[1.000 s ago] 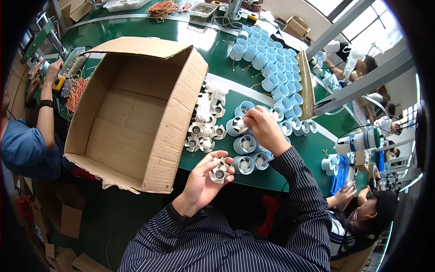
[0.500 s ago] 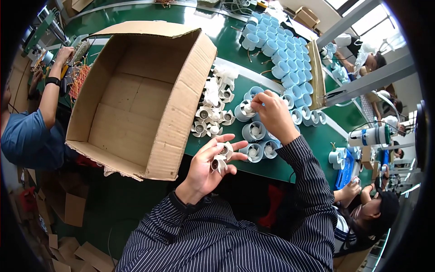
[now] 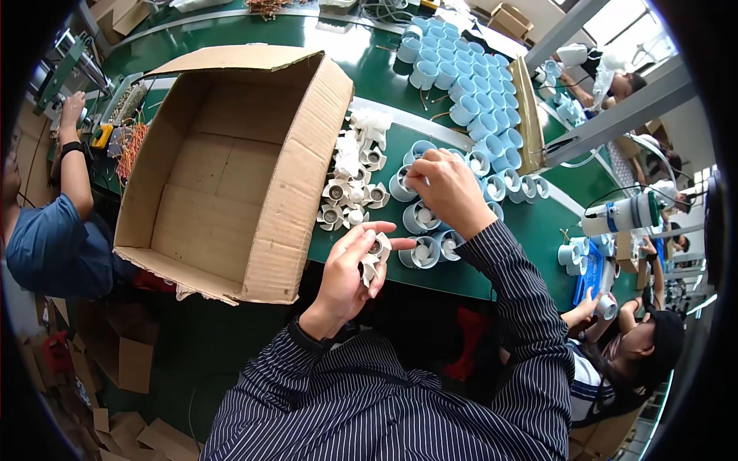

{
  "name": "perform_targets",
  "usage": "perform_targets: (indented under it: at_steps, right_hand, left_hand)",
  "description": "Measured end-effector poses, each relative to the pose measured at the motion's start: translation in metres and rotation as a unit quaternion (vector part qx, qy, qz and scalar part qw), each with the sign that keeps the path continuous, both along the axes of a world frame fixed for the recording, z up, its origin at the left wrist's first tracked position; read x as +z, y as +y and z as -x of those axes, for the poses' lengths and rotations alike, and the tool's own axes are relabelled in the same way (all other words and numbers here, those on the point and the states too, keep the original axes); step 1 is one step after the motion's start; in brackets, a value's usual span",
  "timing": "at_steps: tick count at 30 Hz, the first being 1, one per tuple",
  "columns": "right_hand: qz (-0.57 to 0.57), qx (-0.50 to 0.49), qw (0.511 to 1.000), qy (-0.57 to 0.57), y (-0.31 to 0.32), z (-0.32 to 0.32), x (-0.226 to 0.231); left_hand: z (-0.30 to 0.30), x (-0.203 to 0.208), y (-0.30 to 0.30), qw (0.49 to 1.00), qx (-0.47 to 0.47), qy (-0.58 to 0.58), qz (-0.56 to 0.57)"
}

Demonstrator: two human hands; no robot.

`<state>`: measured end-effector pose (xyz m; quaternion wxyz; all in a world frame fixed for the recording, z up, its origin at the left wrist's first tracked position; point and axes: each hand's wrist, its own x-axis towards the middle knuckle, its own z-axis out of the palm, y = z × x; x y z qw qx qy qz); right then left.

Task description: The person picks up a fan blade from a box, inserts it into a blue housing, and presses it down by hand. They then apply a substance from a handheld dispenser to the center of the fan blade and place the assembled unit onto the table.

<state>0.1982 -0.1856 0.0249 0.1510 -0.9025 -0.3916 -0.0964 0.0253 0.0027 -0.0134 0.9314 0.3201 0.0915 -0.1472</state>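
The left hand (image 3: pixel 343 272) grasps white impellers (image 3: pixel 376 252) at the near side of the green counter (image 3: pixel 503 265). The right hand (image 3: pixel 452 192), fingertips pinched, is positioned at a light-blue cup (image 3: pixel 397 192) farther right; whether it grips anything cannot be determined. Loose impellers (image 3: pixel 350 194) lie between that cup and the cardboard box (image 3: pixel 290 201) at left.

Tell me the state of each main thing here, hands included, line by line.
Carton: open.
Left hand: cupped, holding white fans.
Right hand: fingertips bunched at a near cup.
Loose fans: heaped beside the carton.
Near cups: mouths up, several with fans inside.
Far cups: mouths up, closely grouped.
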Motion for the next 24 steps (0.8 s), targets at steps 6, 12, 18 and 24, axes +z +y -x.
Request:
perform_targets:
  at_steps: [6, 12, 18, 24]
  right_hand:
    - [-0.132, 0.115, 0.969, 0.176, 0.0, 0.062, 0.051]
    - [-0.103, 0.199, 0.972, 0.066, -0.013, 0.081, 0.052]
    - [-0.181, 0.019, 0.982, 0.051, -0.036, 0.041, 0.047]
    - [-0.157, -0.153, 0.971, 0.094, -0.08, -0.038, 0.011]
  left_hand:
    - [-0.001, 0.011, -0.003, 1.0, 0.028, 0.006, -0.004]
    - [0.005, -0.011, -0.009, 0.97, -0.075, 0.051, 0.227]
    - [0.0, 0.011, -0.007, 0.987, -0.131, 0.055, 0.072]
    - [0.004, 0.004, -0.009, 0.998, -0.04, 0.034, 0.021]
